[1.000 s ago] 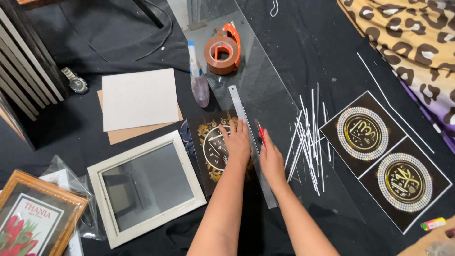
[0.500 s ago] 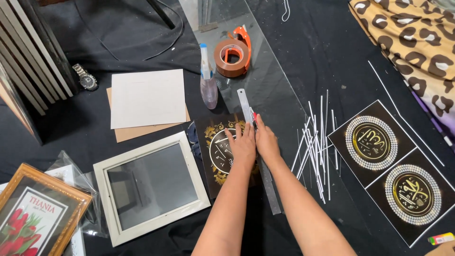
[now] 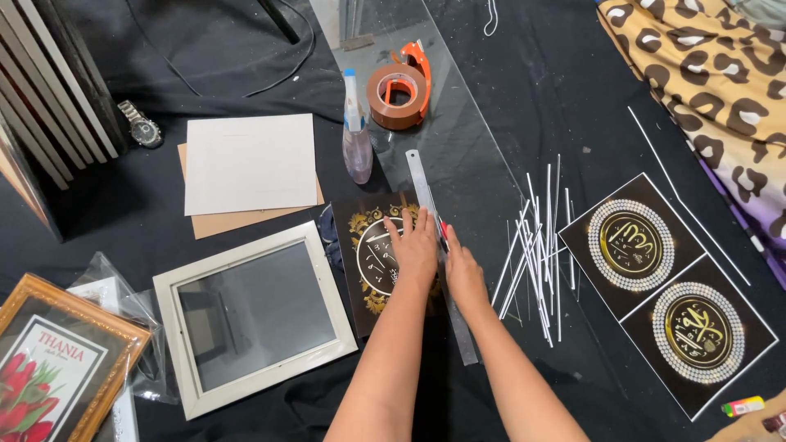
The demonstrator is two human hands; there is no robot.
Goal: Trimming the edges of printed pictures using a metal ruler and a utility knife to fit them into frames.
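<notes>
Both hands have closed together since a moment ago: left hand (image 3: 416, 247) flat on the black-and-gold print (image 3: 372, 255), right hand (image 3: 463, 274) pinching a red cutter (image 3: 443, 232) against the steel ruler (image 3: 435, 237). Cut looks unfinished. White strips (image 3: 536, 245) crowd the right side; white frame (image 3: 254, 315) lies left.

We press our left hand (image 3: 416, 248) flat on a black print with a gold ornamental medallion (image 3: 378, 254), fingers spread toward the metal ruler (image 3: 440, 244) that runs along its right edge; our right hand (image 3: 463, 274) sits just beside it on the ruler, gripping a small red-handled cutter (image 3: 443, 232); right of the ruler lies a scatter of thin white strips (image 3: 536, 245), and beyond them two black prints with gold roundels (image 3: 667, 295); a white picture frame (image 3: 255, 315) lies to the left; a spray bottle (image 3: 356, 143) and an orange tape dispenser (image 3: 399, 88) stand above.
</notes>
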